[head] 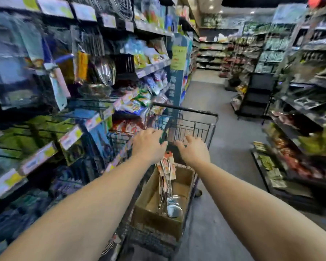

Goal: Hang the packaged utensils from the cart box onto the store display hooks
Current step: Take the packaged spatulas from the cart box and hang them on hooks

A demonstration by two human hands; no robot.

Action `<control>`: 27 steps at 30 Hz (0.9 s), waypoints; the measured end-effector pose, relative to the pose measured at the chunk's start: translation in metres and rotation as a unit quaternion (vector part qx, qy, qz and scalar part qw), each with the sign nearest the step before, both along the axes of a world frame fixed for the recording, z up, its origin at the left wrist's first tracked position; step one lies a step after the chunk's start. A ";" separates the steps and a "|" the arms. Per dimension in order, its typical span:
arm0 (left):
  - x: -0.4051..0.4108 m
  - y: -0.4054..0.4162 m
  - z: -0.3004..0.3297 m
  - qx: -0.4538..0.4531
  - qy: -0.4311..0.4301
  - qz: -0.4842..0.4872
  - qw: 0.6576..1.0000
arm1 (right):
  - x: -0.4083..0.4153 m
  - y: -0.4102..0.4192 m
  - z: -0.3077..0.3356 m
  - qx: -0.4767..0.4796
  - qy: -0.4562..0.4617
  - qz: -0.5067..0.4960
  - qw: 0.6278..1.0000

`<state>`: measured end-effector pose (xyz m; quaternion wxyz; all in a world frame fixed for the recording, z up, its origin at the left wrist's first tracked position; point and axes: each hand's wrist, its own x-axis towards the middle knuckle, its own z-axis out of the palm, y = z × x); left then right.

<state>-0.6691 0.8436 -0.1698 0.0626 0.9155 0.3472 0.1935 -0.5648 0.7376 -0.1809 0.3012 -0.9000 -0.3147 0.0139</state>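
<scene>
Head view: left hand (148,146) fingers (156,131) loosely spread, right hand (194,150) fingers (188,138) spread too, both empty, frame centre over cart (196,125). Packaged utensils (167,183) stand in cardboard box (154,221) below, lower centre. Display shelves (64,91) left, blurred.

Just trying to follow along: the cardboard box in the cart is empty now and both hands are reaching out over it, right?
Not quite. The head view shows the cardboard box in the cart is not empty: packaged utensils stand in it, a metal ladle bowl among them. The rest holds: the left hand and right hand both reach out above it, holding nothing.
</scene>
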 end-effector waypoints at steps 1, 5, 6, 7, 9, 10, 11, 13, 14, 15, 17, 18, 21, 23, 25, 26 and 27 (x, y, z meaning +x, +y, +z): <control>0.013 0.009 -0.010 -0.011 0.006 -0.003 1.000 | 0.011 0.007 -0.010 -0.001 0.016 -0.008 1.000; 0.054 0.040 -0.050 -0.062 0.027 -0.014 0.998 | 0.057 0.029 -0.051 -0.020 0.080 -0.027 0.996; 0.063 0.047 -0.060 -0.072 0.032 -0.012 0.997 | 0.070 0.035 -0.063 -0.028 0.093 -0.029 0.995; 0.072 0.055 -0.071 -0.082 0.035 -0.006 0.996 | 0.082 0.043 -0.074 -0.037 0.107 -0.030 0.993; 0.090 0.069 -0.093 -0.101 0.049 0.009 0.994 | 0.105 0.059 -0.098 -0.052 0.139 -0.026 0.989; 0.099 0.075 -0.103 -0.110 0.055 0.016 0.992 | 0.114 0.066 -0.108 -0.057 0.153 -0.021 0.986; 0.107 0.080 -0.114 -0.118 0.061 0.023 0.991 | 0.124 0.074 -0.118 -0.061 0.164 -0.014 0.984; 0.124 0.090 -0.133 -0.135 0.072 0.040 0.987 | 0.145 0.087 -0.139 -0.069 0.184 0.002 0.980; 0.133 0.095 -0.143 -0.144 0.076 0.047 0.986 | 0.155 0.093 -0.148 -0.072 0.192 0.009 0.979; 0.142 0.102 -0.154 -0.151 0.076 0.052 0.984 | 0.166 0.101 -0.157 -0.081 0.200 0.014 0.976; 0.156 0.113 -0.178 -0.162 0.074 0.059 0.982 | 0.187 0.115 -0.182 -0.103 0.213 0.025 0.971; 0.160 0.117 -0.191 -0.168 0.080 0.062 0.981 | 0.195 0.121 -0.196 -0.116 0.221 0.031 0.968; 0.165 0.126 -0.232 -0.205 0.111 0.083 0.969 | 0.206 0.132 -0.243 -0.171 0.258 0.030 0.950; 0.166 0.132 -0.259 -0.230 0.129 0.092 0.960 | 0.209 0.138 -0.276 -0.190 0.287 0.015 0.939; 0.166 0.142 -0.287 -0.242 0.146 0.091 0.955 | 0.211 0.146 -0.309 -0.199 0.316 -0.008 0.928; 0.166 0.147 -0.300 -0.246 0.154 0.089 0.953 | 0.211 0.151 -0.324 -0.204 0.328 -0.018 0.922; 0.167 0.151 -0.313 -0.251 0.160 0.089 0.951 | 0.211 0.156 -0.339 -0.208 0.340 -0.028 0.917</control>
